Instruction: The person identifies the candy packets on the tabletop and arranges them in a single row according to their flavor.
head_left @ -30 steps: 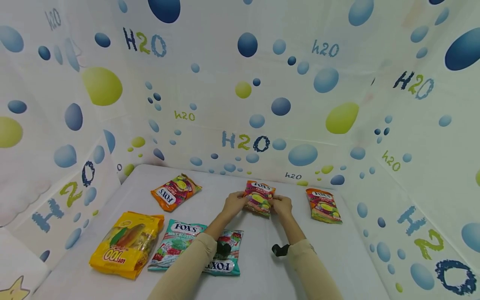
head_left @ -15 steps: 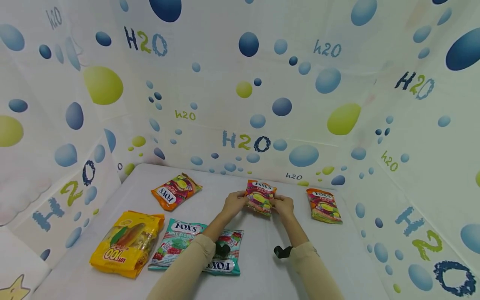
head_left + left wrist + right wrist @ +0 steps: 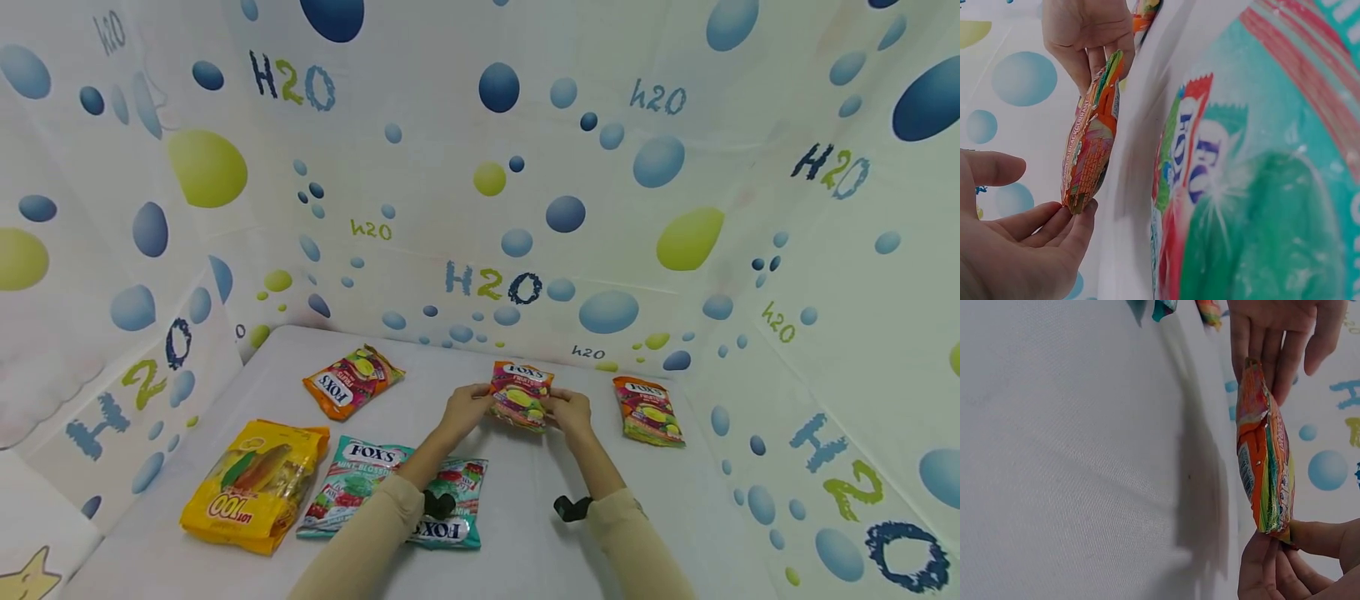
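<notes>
Right hand (image 3: 572,410) pinches the Fox's packet (image 3: 519,400) mid-frame, left hand (image 3: 462,411) just props it, thumb off, probably for balance.

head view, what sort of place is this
Probably an improvised recording booth: H2O-printed sheeting hangs on three sides of a flat white surface, a Fox's Fruits bag is held there, and black wrist-worn devices show.
</notes>
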`<state>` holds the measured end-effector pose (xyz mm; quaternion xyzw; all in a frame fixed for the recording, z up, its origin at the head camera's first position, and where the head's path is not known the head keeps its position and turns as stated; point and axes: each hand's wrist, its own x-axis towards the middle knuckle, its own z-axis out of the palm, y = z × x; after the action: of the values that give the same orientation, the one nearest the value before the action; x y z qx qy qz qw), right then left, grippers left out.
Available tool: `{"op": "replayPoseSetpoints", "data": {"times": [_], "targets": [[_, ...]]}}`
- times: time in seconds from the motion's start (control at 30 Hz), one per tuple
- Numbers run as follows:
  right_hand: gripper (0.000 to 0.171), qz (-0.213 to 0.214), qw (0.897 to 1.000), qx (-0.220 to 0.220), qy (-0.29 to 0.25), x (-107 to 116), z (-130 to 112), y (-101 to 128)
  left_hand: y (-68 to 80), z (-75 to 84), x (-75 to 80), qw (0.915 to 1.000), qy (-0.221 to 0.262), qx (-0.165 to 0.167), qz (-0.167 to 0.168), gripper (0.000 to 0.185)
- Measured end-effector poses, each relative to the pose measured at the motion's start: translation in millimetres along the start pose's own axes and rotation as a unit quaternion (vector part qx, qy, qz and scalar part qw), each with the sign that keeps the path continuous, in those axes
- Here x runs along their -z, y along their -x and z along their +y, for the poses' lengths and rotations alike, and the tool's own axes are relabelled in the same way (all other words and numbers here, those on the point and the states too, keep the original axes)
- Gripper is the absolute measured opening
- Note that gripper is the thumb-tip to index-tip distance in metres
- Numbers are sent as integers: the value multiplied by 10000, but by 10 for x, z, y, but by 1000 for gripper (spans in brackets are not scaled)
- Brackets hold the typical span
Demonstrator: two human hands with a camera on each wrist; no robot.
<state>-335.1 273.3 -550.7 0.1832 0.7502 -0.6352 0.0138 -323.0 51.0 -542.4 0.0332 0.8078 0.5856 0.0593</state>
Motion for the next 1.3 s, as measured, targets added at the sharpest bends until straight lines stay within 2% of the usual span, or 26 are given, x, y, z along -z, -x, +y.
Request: {"op": "replayPoseSetpoints", "data": {"times": [0.17,0.6,0.83,1.17,1.3], "targets": [[37,17,9999,-87,102,14,-10,25,53,31,32,10000,-21,-25,-2,51],[36,-48,9997,19,227,77,-39,138,178,40,61,9998,64,-193,-29,48],[37,-103,9995,-63,280,118,-50,209,273,49,71,9998,136,-92,-108,48],[35,-246,9994,99,201,186,-31,340,406,60,102,9988,282,-304,-259,47],[35,-283,9992,126,234,216,-18,390,481,81,110,9985,329,-282,-337,48]]}}
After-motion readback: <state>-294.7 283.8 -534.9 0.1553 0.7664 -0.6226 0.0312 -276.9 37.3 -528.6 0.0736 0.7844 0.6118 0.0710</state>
